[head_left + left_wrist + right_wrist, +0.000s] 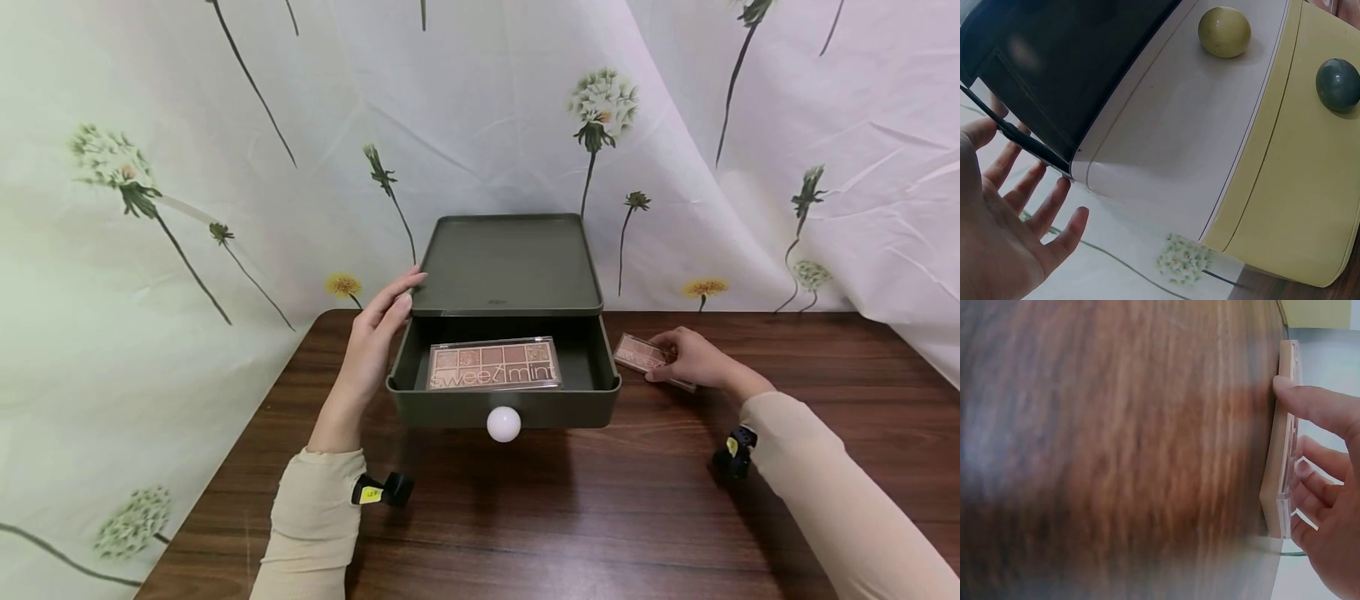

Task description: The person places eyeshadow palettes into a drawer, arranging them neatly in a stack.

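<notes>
A dark green drawer [504, 408] with a white knob is pulled out of a stacked drawer box [510, 262]. Inside it lies an eyeshadow palette [495, 364] lettered "sweet mint". My left hand [375, 329] rests against the box's upper left edge, fingers extended; in the left wrist view the fingertips [1060, 187] reach the dark green unit's side. To the right of the box, my right hand [690, 358] pinches a second eyeshadow palette [637, 354] between thumb and fingers. Its pale side and clear lid show in the right wrist view, low over the wood.
Below the dark green level, the left wrist view shows a white drawer [1147, 125] with a yellow knob and a yellow drawer [1285, 187] with a dark knob. The box stands on a brown wooden table [562, 517]. A dandelion-print cloth [487, 125] hangs behind.
</notes>
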`<state>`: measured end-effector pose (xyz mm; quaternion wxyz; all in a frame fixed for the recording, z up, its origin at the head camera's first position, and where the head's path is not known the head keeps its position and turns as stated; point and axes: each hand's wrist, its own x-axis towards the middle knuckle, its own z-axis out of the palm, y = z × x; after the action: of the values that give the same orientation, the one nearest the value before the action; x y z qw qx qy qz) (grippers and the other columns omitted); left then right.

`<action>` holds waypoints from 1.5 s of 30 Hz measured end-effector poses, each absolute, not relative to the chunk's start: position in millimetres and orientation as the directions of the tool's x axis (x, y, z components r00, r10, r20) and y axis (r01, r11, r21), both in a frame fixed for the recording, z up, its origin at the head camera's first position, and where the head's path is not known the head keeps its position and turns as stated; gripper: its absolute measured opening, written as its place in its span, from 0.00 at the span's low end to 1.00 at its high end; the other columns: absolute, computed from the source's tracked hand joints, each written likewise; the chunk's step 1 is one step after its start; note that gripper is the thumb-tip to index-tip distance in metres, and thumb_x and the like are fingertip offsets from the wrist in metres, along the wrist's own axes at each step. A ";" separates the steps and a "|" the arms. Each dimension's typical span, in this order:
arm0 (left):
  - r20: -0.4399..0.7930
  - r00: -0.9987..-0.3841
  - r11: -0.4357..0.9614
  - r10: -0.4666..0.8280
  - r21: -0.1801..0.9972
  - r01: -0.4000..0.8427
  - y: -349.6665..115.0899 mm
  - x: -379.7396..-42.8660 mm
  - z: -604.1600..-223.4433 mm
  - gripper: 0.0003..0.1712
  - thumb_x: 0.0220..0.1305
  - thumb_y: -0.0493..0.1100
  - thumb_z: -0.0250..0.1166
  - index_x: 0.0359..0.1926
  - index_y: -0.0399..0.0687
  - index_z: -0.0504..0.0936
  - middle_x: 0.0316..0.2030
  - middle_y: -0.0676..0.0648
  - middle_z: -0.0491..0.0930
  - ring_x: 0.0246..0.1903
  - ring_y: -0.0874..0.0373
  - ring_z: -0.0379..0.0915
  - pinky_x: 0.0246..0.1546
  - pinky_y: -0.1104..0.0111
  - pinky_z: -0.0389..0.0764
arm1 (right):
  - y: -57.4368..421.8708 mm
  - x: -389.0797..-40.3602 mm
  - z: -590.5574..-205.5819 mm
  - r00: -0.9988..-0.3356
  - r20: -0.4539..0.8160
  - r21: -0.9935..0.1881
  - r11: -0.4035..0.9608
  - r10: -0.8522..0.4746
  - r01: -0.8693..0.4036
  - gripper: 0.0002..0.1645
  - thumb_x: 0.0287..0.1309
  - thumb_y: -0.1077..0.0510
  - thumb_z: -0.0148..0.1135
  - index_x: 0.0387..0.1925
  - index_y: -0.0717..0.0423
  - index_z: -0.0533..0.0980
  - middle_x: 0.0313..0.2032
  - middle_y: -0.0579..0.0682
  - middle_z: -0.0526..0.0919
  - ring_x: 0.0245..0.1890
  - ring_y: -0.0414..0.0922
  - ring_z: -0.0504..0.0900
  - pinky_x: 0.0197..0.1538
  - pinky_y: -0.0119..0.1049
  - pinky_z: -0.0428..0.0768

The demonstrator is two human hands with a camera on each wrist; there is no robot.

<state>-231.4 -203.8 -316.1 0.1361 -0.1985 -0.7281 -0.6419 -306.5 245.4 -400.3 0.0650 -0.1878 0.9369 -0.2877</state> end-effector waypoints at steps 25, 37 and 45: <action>0.458 -0.880 0.063 0.128 0.882 0.468 -202.9 -231.8 -316.9 0.24 0.79 0.44 0.48 0.69 0.39 0.70 0.72 0.54 0.63 0.71 0.61 0.54 0.61 0.56 0.61 | 258.5 -241.9 -344.6 -0.871 0.295 -0.564 0.664 -0.394 -0.491 0.30 0.60 0.55 0.70 0.64 0.54 0.75 0.57 0.55 0.79 0.52 0.40 0.75 0.51 0.28 0.71; 0.452 -0.883 0.079 0.124 0.883 0.463 -203.5 -231.5 -317.4 0.24 0.79 0.45 0.48 0.69 0.41 0.70 0.72 0.55 0.63 0.71 0.62 0.53 0.62 0.52 0.59 | 244.3 -206.1 -320.3 -0.686 0.594 -0.473 0.507 -0.420 -0.720 0.34 0.47 0.73 0.72 0.58 0.53 0.79 0.51 0.47 0.80 0.44 0.37 0.74 0.43 0.26 0.69; 0.451 -0.884 0.088 0.126 0.882 0.463 -203.6 -230.6 -317.1 0.25 0.79 0.46 0.48 0.69 0.41 0.70 0.72 0.55 0.63 0.71 0.62 0.53 0.62 0.52 0.59 | 221.0 -186.8 -299.1 -0.560 0.706 -0.436 0.358 -0.434 -0.826 0.35 0.34 0.80 0.73 0.51 0.65 0.80 0.52 0.52 0.80 0.56 0.41 0.74 0.55 0.27 0.69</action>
<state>-230.6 -203.6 -317.1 0.1309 -0.2027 -0.7259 -0.6441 -186.8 221.0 -299.1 -0.2442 -0.4002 0.7869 -0.4013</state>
